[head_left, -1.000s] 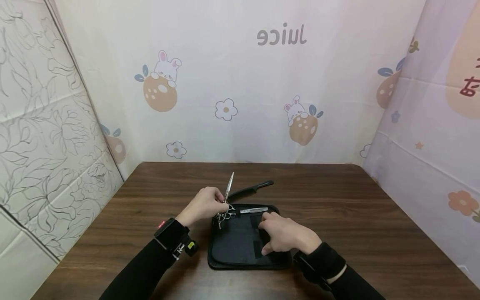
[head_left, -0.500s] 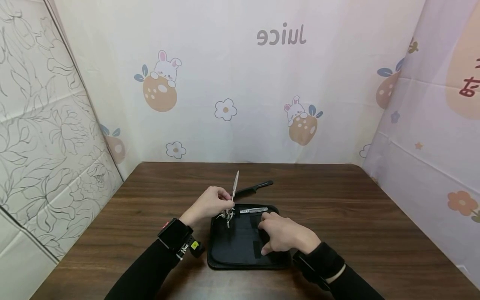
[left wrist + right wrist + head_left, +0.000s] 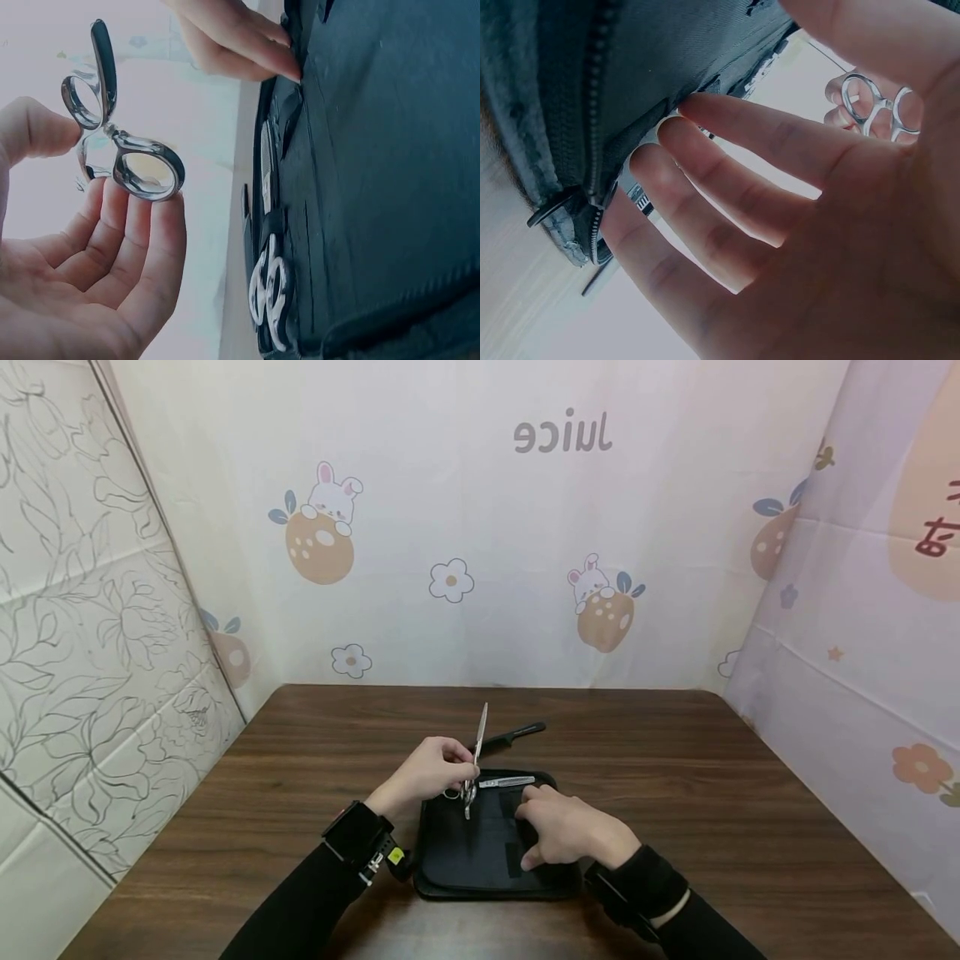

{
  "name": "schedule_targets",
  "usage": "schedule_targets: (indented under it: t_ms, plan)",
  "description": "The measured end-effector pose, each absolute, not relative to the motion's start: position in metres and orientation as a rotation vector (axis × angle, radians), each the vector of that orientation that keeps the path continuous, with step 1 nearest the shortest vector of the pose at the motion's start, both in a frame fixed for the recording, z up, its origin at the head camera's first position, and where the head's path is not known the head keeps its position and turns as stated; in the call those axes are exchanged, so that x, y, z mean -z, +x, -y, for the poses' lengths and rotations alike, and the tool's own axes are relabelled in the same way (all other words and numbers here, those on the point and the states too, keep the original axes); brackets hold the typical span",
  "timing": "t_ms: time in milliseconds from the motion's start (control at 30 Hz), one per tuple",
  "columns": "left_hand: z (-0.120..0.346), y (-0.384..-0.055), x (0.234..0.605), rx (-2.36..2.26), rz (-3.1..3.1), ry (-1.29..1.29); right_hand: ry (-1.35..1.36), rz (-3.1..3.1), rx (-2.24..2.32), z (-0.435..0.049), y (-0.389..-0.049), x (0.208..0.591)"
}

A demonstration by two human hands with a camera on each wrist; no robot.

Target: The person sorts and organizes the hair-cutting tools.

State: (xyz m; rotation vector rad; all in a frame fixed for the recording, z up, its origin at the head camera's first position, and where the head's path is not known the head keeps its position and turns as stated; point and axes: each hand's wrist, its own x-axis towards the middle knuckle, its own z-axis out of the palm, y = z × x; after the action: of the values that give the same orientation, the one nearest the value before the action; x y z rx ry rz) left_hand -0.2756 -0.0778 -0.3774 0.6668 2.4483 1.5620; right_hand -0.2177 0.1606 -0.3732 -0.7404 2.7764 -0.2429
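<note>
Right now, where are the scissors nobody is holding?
In the head view, those scissors lie along the far edge of the black case, handles by the left hand, tips by the right hand.

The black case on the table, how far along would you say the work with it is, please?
Done, it seems: one pair of scissors lies in the black case under a strap. In hand: the left hand pinches a second pair, not yet strapped; the right hand touches the case. Likely remaining: stowing that second pair and perhaps the comb, which lies on the table beyond the case.

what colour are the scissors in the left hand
Silver scissors, clearest in the left wrist view.
</note>
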Motion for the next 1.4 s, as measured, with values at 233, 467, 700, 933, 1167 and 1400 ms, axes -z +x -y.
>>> schedule_targets:
  t_ms: [233, 467, 700, 933, 1167, 1400]
  plan:
    - [0.072, -0.272, 0.38, -1.614, -2.366, 0.7, -0.752, -2.791, 0.308, -0.16, -0.221, 0.375]
    - [0.069, -0.268, 0.381, -1.661, -2.309, 0.7, -0.776, -2.795, 0.374, -0.158, -0.226, 0.376]
    - [0.067, -0.269, 0.384, -1.723, -2.251, 0.693, -0.807, -2.783, 0.62, -0.159, -0.235, 0.374]
    - [0.065, -0.27, 0.388, -1.759, -2.201, 0.702, -0.872, -2.856, 0.879, -0.162, -0.243, 0.372]
    - [0.065, -0.267, 0.389, -1.787, -2.158, 0.686, -0.822, -2.902, 1.085, -0.162, -0.246, 0.371]
    - [0.065, -0.265, 0.39, -1.788, -2.142, 0.693, -0.699, -2.852, 1.351, -0.159, -0.247, 0.369]
